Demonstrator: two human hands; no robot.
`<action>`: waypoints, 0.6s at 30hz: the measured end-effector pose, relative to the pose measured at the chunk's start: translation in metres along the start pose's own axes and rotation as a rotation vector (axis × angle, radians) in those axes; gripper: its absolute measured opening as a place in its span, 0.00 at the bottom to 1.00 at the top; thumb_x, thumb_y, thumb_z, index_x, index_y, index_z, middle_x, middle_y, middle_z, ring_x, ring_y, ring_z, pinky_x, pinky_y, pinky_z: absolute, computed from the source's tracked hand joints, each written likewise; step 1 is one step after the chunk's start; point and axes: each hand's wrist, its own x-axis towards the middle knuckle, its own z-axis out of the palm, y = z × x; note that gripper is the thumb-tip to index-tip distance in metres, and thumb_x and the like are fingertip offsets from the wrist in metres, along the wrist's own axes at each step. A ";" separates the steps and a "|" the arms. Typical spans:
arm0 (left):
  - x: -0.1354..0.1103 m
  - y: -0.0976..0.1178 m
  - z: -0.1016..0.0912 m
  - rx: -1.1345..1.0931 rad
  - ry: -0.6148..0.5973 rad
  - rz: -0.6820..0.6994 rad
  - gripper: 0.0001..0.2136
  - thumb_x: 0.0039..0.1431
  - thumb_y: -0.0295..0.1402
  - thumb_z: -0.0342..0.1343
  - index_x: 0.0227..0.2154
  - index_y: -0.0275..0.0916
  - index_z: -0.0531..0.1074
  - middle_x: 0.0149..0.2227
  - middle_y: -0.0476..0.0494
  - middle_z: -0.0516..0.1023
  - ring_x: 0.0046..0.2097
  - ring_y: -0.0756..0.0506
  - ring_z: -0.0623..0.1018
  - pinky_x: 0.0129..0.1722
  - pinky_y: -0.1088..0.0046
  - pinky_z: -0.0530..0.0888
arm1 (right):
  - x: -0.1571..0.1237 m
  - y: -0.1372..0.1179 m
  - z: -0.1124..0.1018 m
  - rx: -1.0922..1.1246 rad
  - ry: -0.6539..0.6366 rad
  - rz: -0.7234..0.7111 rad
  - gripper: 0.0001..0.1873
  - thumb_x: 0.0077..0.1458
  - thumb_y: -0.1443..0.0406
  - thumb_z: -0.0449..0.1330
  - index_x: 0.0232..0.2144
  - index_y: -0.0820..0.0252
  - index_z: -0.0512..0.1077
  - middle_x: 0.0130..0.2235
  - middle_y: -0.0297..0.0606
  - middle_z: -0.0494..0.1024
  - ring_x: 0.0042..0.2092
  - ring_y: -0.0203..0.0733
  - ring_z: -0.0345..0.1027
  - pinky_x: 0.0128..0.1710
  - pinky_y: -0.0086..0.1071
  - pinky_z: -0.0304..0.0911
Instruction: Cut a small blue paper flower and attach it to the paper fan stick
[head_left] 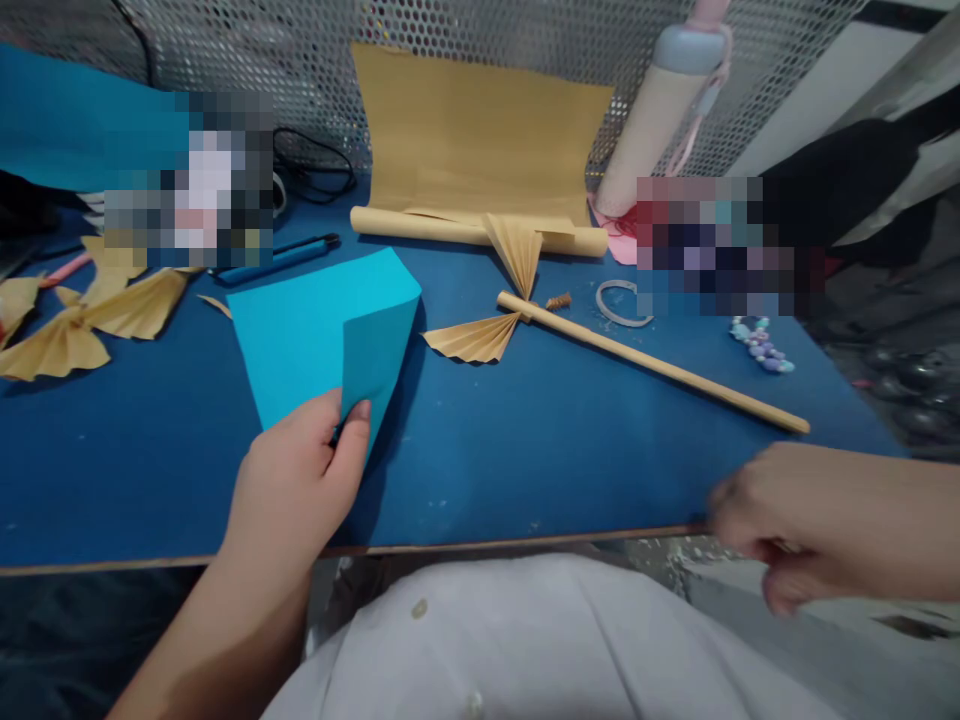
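Observation:
My left hand (300,470) grips a sheet of bright blue paper (292,340) by its near edge, thumb on top. The sheet's right side is folded over, and it tilts up off the table. At the table's front right edge is my right hand (765,525), slightly blurred, its fingers curled in. Whether anything is inside those fingers is hidden. Between and beyond my hands lies a thin rolled paper stick (660,370). Its left end rests against a pleated tan paper fan piece (480,338), with another pleated piece (517,250) pointing away from me.
A partly unrolled tan paper sheet (480,130) leans on the mesh partition (300,60). Beside it stands a pale bottle (652,120). A blue cutter-like tool (281,260) and more pleated tan paper (142,305) lie left. A clear ring (604,305) and bead bracelet (757,348) lie right.

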 end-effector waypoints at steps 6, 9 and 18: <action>0.001 0.000 0.003 -0.011 0.037 0.035 0.17 0.64 0.36 0.49 0.21 0.42 0.54 0.18 0.53 0.57 0.22 0.49 0.62 0.25 0.71 0.56 | 0.079 0.031 -0.081 -0.213 0.933 -0.120 0.11 0.63 0.56 0.56 0.38 0.55 0.74 0.38 0.43 0.76 0.38 0.47 0.69 0.39 0.40 0.64; 0.002 -0.005 0.006 -0.035 0.126 0.056 0.17 0.64 0.38 0.49 0.20 0.42 0.56 0.17 0.53 0.56 0.21 0.50 0.61 0.24 0.72 0.55 | 0.134 0.046 -0.114 -0.295 1.092 -0.127 0.19 0.61 0.61 0.55 0.53 0.56 0.74 0.51 0.50 0.74 0.47 0.50 0.69 0.47 0.42 0.65; 0.000 -0.012 0.007 -0.068 0.195 0.128 0.18 0.65 0.36 0.51 0.20 0.41 0.56 0.16 0.56 0.56 0.19 0.53 0.60 0.22 0.75 0.55 | 0.123 0.067 -0.116 -0.368 0.867 0.101 0.06 0.57 0.63 0.59 0.32 0.58 0.76 0.35 0.41 0.77 0.36 0.44 0.69 0.37 0.37 0.63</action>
